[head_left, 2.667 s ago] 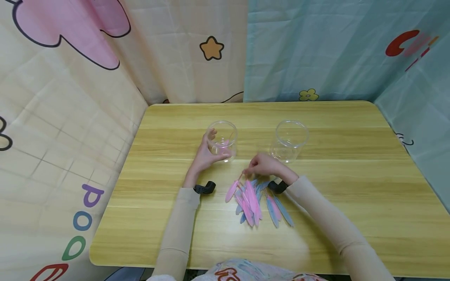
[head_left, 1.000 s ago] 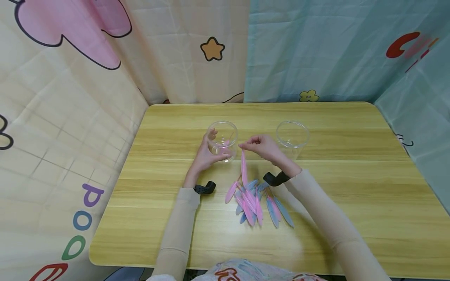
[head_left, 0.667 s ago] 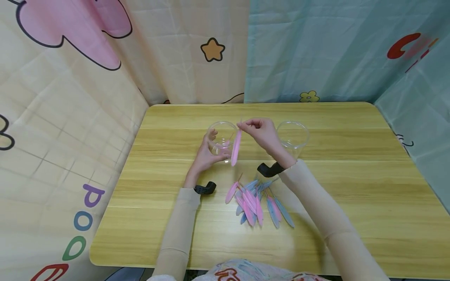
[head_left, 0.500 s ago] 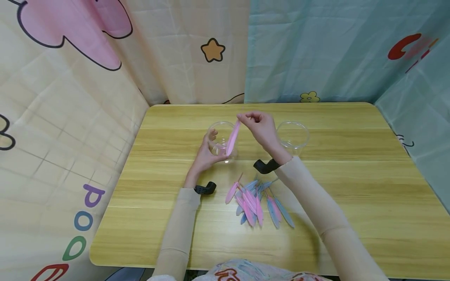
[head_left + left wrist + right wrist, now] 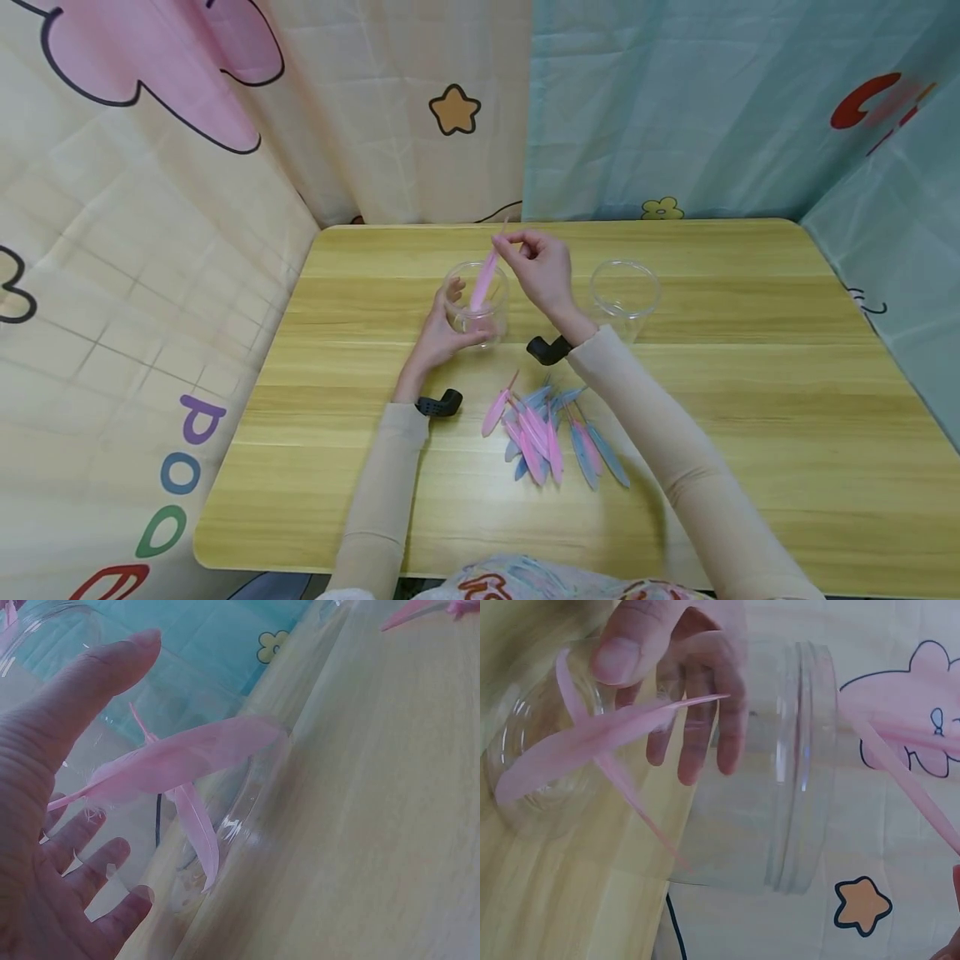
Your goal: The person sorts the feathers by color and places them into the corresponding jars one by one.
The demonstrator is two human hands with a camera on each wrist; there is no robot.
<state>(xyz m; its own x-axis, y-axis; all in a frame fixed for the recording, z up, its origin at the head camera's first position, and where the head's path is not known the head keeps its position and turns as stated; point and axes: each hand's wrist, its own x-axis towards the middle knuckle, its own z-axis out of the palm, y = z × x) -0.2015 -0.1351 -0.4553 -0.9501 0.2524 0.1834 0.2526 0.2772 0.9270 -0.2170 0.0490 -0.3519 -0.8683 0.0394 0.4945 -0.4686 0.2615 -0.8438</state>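
My left hand (image 5: 437, 337) grips a clear plastic jar (image 5: 501, 312) standing at the table's middle left, thumb on the near side and fingers around the far left. Inside, pink feathers (image 5: 592, 739) lie crossed near the bottom; in the left wrist view a pink feather (image 5: 180, 757) shows through the wall. Above the jar's rim, my right hand (image 5: 545, 271) pinches another pink feather (image 5: 483, 285) between thumb and forefinger. Its broad end hangs down into the mouth of the jar, its quill pointing up past the fingertips.
A second clear jar (image 5: 626, 310) stands to the right, behind the right forearm. In front of the hands lies a loose pile of pink and blue-grey feathers (image 5: 532, 429). Printed curtains (image 5: 645, 108) enclose the wooden table (image 5: 750, 417) at the back and sides.
My right hand has drawn a pink feather from the pile, lifted it and carried it up and left, over the left jar's mouth. My left hand has stayed on the jar.
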